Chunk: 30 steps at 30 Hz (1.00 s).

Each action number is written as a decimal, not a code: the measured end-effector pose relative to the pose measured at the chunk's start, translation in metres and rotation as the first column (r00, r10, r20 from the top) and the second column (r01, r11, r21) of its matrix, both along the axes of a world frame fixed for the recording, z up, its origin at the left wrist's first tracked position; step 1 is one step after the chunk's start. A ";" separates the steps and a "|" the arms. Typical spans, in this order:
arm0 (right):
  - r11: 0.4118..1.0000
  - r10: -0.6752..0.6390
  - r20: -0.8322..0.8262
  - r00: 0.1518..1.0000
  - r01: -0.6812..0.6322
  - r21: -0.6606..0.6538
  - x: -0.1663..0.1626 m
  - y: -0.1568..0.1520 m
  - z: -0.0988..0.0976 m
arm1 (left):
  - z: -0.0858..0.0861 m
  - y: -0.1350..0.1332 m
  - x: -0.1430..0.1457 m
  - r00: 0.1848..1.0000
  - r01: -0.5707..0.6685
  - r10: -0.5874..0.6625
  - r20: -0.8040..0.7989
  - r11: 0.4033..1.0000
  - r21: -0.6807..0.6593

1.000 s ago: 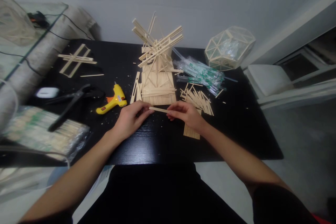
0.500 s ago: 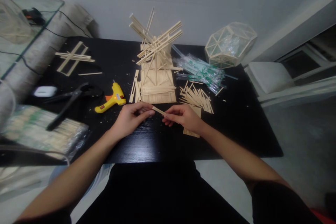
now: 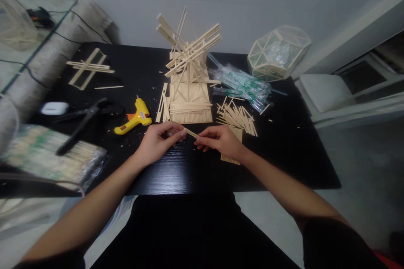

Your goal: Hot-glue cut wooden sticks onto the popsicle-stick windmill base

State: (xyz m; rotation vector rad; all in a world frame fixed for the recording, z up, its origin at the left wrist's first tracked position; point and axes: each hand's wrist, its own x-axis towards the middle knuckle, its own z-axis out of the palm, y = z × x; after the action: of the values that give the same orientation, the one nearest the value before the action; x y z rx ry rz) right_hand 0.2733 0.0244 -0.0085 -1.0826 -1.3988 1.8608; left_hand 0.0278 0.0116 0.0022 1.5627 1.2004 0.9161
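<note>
A short pale wooden stick [image 3: 191, 133] spans the gap between my two hands, low over the black table. My left hand [image 3: 162, 141] pinches its left end between thumb and fingers. At the other end, my right hand [image 3: 222, 139] grips it the same way; whether it is one stick or a few side by side, I cannot tell. Just beyond stands a windmill model [image 3: 191, 92] of wooden sticks, with crossed blades and a slatted base. Partly under my right wrist lies a small slatted panel [image 3: 232, 157]. Loose short sticks [image 3: 238, 117] are heaped behind my right hand.
A yellow glue gun [image 3: 135, 117] lies left of my left hand, near black pliers [image 3: 85, 122] and a plastic-wrapped stick bundle [image 3: 57, 155]. A crossed stick frame [image 3: 90, 69] is at the back left. Plastic wrappers [image 3: 243, 84] and a faceted stick frame [image 3: 277, 54] occupy the back right.
</note>
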 end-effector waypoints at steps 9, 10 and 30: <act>0.998 0.015 -0.050 0.999 -0.018 -0.056 -0.003 -0.004 -0.005 | -0.007 -0.001 -0.001 0.999 0.041 -0.041 -0.034 0.999 -0.004; 0.998 0.019 -0.052 0.998 -0.022 -0.055 -0.003 -0.004 -0.006 | -0.006 -0.001 -0.001 0.998 0.049 -0.049 -0.049 0.999 0.007; 0.451 -0.192 0.444 0.875 -0.324 0.832 0.001 0.000 -0.020 | 0.015 0.013 -0.095 0.293 -0.101 0.214 -0.932 0.976 0.192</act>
State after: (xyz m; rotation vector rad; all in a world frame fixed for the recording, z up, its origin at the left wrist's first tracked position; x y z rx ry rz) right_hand 0.2738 0.0242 -0.0284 -0.8879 -2.3411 0.5491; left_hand -0.0675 0.0243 0.0169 2.1845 2.2024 -0.0149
